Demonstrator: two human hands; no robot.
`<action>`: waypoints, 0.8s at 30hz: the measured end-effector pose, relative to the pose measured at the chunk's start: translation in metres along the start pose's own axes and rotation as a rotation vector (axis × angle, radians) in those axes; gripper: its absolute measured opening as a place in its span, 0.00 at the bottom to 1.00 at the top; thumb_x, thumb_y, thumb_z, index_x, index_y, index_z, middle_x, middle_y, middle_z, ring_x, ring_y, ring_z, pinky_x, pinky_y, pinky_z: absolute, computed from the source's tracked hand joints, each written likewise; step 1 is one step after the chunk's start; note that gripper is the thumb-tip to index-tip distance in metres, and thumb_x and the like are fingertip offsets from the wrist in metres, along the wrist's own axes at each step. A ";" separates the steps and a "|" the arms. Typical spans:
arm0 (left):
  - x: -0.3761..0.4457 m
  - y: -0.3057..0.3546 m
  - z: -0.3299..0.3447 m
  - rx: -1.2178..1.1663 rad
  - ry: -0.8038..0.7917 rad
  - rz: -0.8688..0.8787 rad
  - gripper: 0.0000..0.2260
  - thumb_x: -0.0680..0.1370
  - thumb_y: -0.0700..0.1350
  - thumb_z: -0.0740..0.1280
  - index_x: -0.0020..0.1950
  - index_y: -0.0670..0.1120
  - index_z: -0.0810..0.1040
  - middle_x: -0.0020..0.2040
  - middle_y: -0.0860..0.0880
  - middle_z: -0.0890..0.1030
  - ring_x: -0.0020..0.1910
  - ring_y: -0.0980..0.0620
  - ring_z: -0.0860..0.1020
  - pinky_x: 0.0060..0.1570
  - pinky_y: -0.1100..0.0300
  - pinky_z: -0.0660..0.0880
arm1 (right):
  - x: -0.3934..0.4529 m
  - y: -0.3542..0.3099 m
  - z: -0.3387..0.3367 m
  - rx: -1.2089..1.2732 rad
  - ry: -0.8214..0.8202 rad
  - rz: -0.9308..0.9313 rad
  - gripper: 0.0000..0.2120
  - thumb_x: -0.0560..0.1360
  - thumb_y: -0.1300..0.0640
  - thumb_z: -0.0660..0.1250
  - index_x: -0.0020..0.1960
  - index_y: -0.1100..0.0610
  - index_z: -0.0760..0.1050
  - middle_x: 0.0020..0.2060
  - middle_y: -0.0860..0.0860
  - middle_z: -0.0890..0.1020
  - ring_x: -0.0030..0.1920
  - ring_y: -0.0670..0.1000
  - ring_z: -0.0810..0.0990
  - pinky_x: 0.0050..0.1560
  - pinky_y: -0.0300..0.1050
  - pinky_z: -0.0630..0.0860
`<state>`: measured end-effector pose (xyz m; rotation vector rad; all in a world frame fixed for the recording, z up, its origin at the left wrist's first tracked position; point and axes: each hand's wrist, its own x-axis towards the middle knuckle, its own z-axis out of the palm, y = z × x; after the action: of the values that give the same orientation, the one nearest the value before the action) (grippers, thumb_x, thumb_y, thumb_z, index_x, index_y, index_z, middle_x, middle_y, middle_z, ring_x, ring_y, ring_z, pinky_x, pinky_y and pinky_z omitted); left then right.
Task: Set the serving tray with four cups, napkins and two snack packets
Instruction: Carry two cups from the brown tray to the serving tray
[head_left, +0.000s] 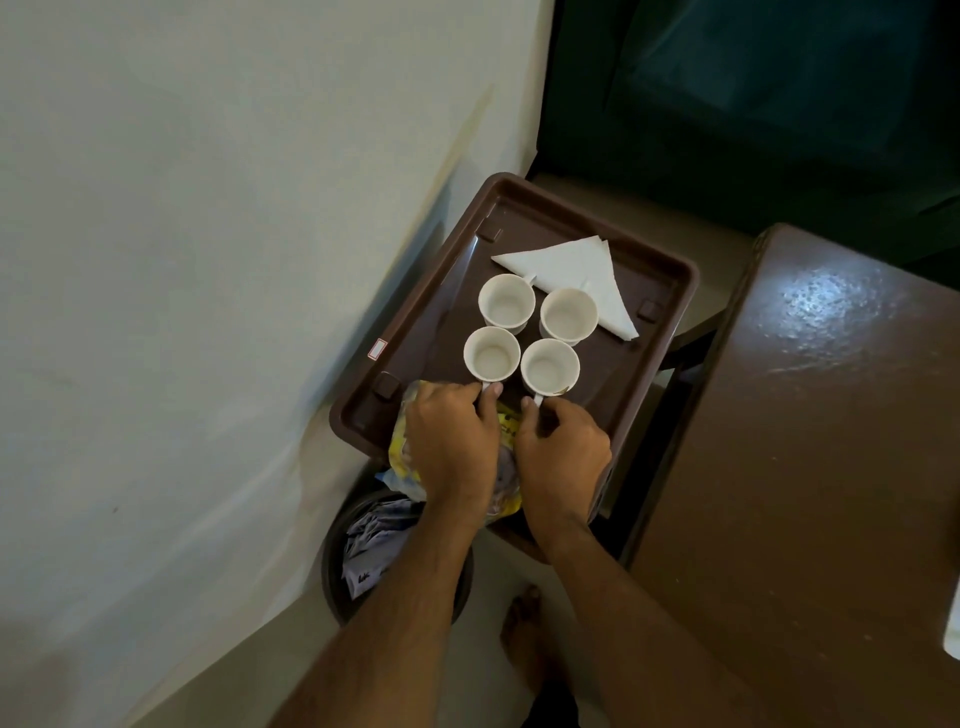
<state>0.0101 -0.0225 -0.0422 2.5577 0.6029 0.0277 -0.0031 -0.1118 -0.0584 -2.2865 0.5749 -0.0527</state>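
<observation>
A brown serving tray carries several white cups in a square cluster, with a folded white napkin behind them. My left hand pinches the handle of the near left cup. My right hand pinches the handle of the near right cup. The far left cup and far right cup stand untouched. A yellow snack packet lies at the tray's near end, mostly hidden under my hands.
A brown table stands to the right of the tray. A round bin with crumpled paper sits on the floor below the tray's near end. A pale wall fills the left. A bare foot is on the floor.
</observation>
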 end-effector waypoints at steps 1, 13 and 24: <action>-0.001 0.000 0.001 -0.002 0.013 0.003 0.13 0.82 0.49 0.71 0.41 0.43 0.86 0.36 0.46 0.84 0.41 0.48 0.78 0.40 0.49 0.75 | 0.000 0.001 0.000 0.011 0.011 0.003 0.09 0.78 0.55 0.72 0.41 0.57 0.82 0.34 0.50 0.83 0.34 0.47 0.78 0.37 0.38 0.69; -0.013 0.008 0.000 -0.167 0.138 -0.017 0.15 0.81 0.43 0.72 0.34 0.42 0.79 0.28 0.47 0.76 0.28 0.51 0.68 0.31 0.59 0.57 | -0.001 0.008 -0.010 0.114 0.075 0.043 0.10 0.78 0.57 0.72 0.39 0.56 0.84 0.31 0.48 0.83 0.31 0.47 0.79 0.38 0.40 0.76; -0.052 0.031 -0.010 -0.207 0.282 -0.043 0.13 0.81 0.43 0.71 0.37 0.41 0.83 0.28 0.46 0.78 0.28 0.47 0.72 0.31 0.55 0.67 | -0.005 0.010 -0.060 0.252 0.110 -0.063 0.11 0.78 0.61 0.72 0.38 0.59 0.82 0.30 0.50 0.82 0.31 0.48 0.79 0.35 0.32 0.70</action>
<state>-0.0250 -0.0636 -0.0134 2.3558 0.7191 0.4198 -0.0244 -0.1563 -0.0224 -2.0648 0.5208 -0.2677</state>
